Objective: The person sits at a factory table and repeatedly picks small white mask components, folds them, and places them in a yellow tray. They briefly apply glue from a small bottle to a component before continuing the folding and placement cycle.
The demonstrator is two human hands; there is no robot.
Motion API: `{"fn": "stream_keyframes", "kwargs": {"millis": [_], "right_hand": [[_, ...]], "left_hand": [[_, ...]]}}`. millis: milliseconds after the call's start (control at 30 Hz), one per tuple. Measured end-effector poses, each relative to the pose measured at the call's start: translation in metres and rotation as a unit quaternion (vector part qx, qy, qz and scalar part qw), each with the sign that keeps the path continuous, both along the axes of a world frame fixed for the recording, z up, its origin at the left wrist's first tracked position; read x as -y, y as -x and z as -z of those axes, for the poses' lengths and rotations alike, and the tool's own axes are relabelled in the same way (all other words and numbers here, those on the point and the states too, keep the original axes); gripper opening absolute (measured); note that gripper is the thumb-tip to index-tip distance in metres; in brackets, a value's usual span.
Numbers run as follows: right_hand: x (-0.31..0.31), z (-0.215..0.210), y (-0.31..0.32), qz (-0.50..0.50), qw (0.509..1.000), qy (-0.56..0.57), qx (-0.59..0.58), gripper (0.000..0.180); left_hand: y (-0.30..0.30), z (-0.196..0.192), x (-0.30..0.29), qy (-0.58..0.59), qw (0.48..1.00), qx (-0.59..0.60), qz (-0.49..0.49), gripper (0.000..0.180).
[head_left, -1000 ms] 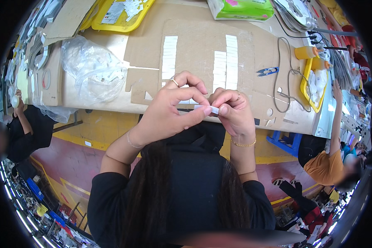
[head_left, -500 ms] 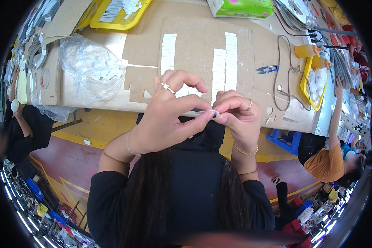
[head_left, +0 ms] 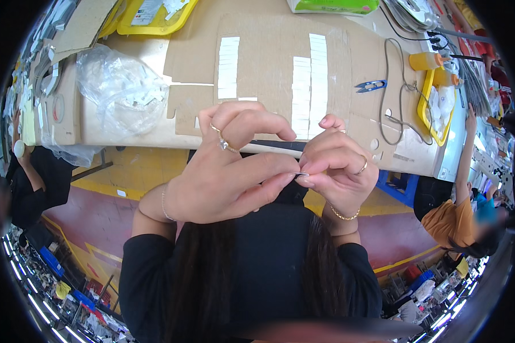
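Over the table's near edge, both hands meet at a small white strip (head_left: 301, 174), mostly hidden by the fingertips. My left hand (head_left: 232, 171) pinches one end between thumb and index finger, its other fingers curled above. On the other end, the thumb and index finger of my right hand (head_left: 342, 171) are closed. Beyond them lies a cardboard sheet (head_left: 266, 57) bearing white label-like pieces in columns: a left column (head_left: 228, 68), a middle column (head_left: 301, 91) and a longer right column (head_left: 318, 74).
Blue thread snips (head_left: 372, 86) and a grey cord (head_left: 384, 108) lie right of the columns. A clear plastic bag (head_left: 120, 91) rests at left. Yellow trays (head_left: 171, 26) stand at the back left and far right, near orange-capped bottles (head_left: 423, 61). Co-workers sit at both sides.
Both hands have come slightly nearer to my body, still pinching the strip. Less of the strip shows between the fingers. The right hand has turned a little, with one fingertip raised.
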State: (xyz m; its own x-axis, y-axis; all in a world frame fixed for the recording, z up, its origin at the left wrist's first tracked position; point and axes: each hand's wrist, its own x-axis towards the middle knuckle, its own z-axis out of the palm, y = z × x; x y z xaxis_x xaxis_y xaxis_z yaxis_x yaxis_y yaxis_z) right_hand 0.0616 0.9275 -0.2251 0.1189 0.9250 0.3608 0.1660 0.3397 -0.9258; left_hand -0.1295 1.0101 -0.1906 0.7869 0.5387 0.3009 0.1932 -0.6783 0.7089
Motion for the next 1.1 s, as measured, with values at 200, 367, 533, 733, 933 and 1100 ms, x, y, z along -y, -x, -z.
{"fn": "stream_keyframes", "kwargs": {"millis": [200,367,533,733,933,1100], "right_hand": [[0.003,-0.006,-0.001,-0.001,1.000,-0.009,0.022,0.020],[0.004,-0.006,-0.002,0.003,0.999,-0.010,0.032,0.021],[0.006,-0.003,-0.005,-0.024,1.000,0.011,0.015,0.021],[0.003,0.006,-0.004,-0.055,0.982,0.095,-0.156,0.016],[0.004,0.007,0.002,-0.043,0.978,0.134,-0.154,0.008],[0.002,0.011,0.002,-0.056,0.983,0.158,-0.076,0.008]], "left_hand": [[0.000,-0.002,0.002,0.002,1.000,0.013,0.010,0.021],[-0.001,-0.004,0.002,-0.019,1.000,0.008,0.008,0.017],[-0.001,-0.003,0.001,-0.017,1.000,0.007,0.007,0.015],[-0.004,0.008,-0.004,0.329,0.940,0.086,0.001,0.009],[-0.004,0.024,-0.002,0.332,0.936,0.110,-0.028,0.009],[-0.001,0.028,0.002,0.264,0.959,0.058,-0.081,0.009]]}}
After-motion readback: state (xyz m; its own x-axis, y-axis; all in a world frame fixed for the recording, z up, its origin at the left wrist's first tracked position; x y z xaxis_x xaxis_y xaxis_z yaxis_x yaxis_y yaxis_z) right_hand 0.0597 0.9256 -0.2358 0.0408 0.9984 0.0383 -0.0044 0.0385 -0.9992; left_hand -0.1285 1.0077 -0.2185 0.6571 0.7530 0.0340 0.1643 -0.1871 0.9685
